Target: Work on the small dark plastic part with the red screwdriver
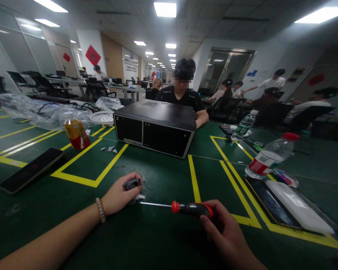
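Observation:
My left hand [121, 195] is closed around a small dark part [132, 183], whose exact kind I cannot make out. A scrap of something white [141, 197] shows just below its fingers. My right hand [228, 232] grips the black and red handle of a screwdriver [191, 209]. The metal shaft points left, and its tip ends at or beside the left hand, near a dark bit on the table. Whether the tip touches the part is hidden. Both hands are low over the green table [157, 236].
A black computer case [157, 127] lies across the table ahead, a person [183, 93] behind it. On the left are a phone [30, 168], a drink pouch [76, 133], a white basket [101, 117] and plastic wrap [42, 108]. Bottles [272, 155] and phones [273, 202] are right.

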